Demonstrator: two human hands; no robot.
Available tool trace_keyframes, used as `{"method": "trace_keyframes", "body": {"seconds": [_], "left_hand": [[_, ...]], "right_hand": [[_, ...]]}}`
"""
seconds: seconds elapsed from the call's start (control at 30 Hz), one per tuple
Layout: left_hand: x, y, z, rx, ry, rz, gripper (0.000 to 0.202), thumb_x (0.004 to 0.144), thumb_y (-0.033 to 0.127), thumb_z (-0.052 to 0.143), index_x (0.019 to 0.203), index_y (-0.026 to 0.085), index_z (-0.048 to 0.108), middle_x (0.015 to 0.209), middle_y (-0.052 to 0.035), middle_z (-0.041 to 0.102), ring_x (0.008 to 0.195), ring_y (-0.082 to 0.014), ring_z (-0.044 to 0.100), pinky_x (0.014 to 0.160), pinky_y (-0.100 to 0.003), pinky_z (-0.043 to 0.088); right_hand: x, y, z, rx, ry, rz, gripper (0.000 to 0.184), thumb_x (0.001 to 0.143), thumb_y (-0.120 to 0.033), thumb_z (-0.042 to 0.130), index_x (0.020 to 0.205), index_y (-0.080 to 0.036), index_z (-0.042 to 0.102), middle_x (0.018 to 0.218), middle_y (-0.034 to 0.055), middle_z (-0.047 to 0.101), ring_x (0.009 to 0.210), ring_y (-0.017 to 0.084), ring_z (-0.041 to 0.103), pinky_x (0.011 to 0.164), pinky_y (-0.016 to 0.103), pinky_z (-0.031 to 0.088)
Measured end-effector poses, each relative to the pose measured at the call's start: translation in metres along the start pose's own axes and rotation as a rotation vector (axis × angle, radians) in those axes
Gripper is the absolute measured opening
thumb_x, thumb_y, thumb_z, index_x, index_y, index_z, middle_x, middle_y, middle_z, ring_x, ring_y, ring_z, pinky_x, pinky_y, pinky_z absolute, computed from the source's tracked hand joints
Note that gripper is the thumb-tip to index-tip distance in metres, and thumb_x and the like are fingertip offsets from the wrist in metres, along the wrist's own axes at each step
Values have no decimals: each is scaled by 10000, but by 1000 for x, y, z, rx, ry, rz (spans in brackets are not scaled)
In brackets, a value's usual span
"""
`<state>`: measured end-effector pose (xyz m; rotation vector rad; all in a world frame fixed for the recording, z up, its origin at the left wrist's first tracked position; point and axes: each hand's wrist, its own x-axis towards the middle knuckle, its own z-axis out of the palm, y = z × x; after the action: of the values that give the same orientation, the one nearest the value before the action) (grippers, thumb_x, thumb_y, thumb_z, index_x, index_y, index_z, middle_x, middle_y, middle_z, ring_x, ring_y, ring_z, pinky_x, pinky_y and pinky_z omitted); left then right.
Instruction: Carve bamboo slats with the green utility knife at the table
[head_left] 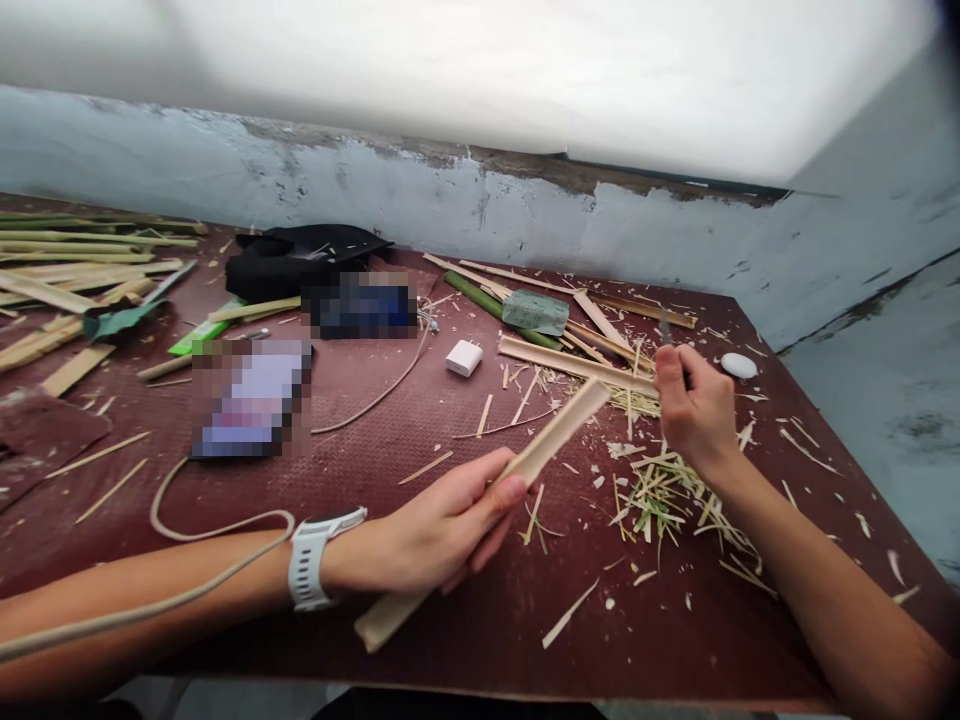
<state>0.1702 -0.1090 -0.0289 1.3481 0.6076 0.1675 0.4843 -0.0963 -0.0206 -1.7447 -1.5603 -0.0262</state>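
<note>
My left hand [457, 525] is closed round a split bamboo strip [559, 430]. The strip runs slantwise, its hollow pale face showing at the upper end and its lower end sticking out below my wrist. To the right, my right hand [696, 405] makes a fist round a handle that the fingers hide. Out of the top of that fist points a thin, greyish blade [664, 325], probably a small knife, somewhat blurred. The two hands are apart, and the blade does not touch the strip. Beneath my right hand lies a heap of bamboo shavings [660, 495].
Bamboo pieces [574, 362] and a green wrapped block [535, 312] lie behind. A white charger [463, 358], a phone [251, 400], a dark device [364, 308] and a black bag [300, 258] stand left of centre. A cable [225, 590] crosses my left forearm.
</note>
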Motion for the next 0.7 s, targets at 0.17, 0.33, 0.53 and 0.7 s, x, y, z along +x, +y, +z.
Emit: {"method": "trace_keyframes", "body": {"seconds": [0.17,0.33,0.53,0.7], "left_hand": [[9,-6,-2,5,117,36,389,1040,598,370,920,230,401,576,91,465,350,-51,356,296,-145,249],[7,-3,2,-17,163,132,348,1053,526,422,901,213,416,624,90,423,420,-41,379,368,-150,297],[8,-4,5,-96,144,177,265,1066,458,442,1008,200,459,648,93,383,482,-51,374,438,-171,300],[9,-8,4,-89,136,183,272,1067,469,433,1058,201,475,665,88,378,510,-58,339,461,-186,271]], "right_hand": [[-34,-34,11,75,-221,-219,381,1041,-467,432,728,-251,414,525,-48,401,421,115,371,449,294,264],[-57,-57,19,35,-337,-390,348,1037,-422,444,741,-244,406,566,-38,436,446,120,428,475,289,279],[-63,-58,28,5,-400,-370,336,1046,-469,434,867,-211,554,635,-11,586,531,144,566,532,266,311],[-64,-56,32,-84,-393,-310,417,1051,-523,364,862,-195,541,596,1,584,498,166,572,530,276,281]]}}
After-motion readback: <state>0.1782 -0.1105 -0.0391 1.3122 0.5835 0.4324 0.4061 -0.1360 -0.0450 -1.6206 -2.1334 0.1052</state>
